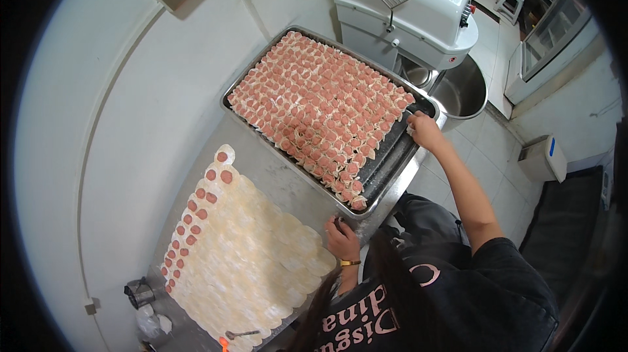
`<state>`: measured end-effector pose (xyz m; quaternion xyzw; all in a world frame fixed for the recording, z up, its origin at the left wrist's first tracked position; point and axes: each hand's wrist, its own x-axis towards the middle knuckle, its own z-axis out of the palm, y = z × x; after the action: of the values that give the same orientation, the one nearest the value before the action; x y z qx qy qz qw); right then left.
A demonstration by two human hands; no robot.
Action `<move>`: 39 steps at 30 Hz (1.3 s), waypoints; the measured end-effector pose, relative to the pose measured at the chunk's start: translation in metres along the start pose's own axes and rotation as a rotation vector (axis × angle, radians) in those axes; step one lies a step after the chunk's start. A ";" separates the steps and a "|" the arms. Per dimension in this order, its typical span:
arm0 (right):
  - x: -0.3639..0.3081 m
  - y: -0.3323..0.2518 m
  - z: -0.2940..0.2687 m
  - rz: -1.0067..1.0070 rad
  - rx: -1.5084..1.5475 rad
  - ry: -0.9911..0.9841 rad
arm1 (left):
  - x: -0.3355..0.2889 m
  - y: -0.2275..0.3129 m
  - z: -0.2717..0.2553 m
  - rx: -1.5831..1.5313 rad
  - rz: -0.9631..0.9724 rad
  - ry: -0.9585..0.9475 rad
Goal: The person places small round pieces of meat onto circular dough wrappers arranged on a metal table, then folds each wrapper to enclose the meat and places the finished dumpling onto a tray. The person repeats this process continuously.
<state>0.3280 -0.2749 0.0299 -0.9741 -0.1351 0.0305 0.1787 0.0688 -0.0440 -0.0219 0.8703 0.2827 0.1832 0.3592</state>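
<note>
My right hand reaches over the right end of a large metal tray, its fingers pinched at the edge of the packed rows. A small pale bit shows at the fingertips, too small to name surely. Rows of small wrapped dumplings with pink filling showing on top cover most of the tray. By the tray's near corner, my left hand is curled closed, with something dark between thumb and fingers that I cannot make out. Left of it lies a broad sheet of overlapping round dough wrappers; pink filling balls sit along its left edge.
The steel table runs along a white wall. A spoon-like tool and an orange item lie at the wrappers' lower edge. A white mixer with a steel bowl stands behind the tray. A bin stands on the right.
</note>
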 end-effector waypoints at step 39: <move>0.031 0.085 -0.028 -0.131 0.613 0.003 | -0.004 0.001 0.008 0.015 -0.092 0.212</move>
<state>0.3826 -0.3525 0.0254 -0.8641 -0.1817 0.0566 0.4661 0.0702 -0.0515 -0.0267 0.8348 0.3600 0.2556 0.3289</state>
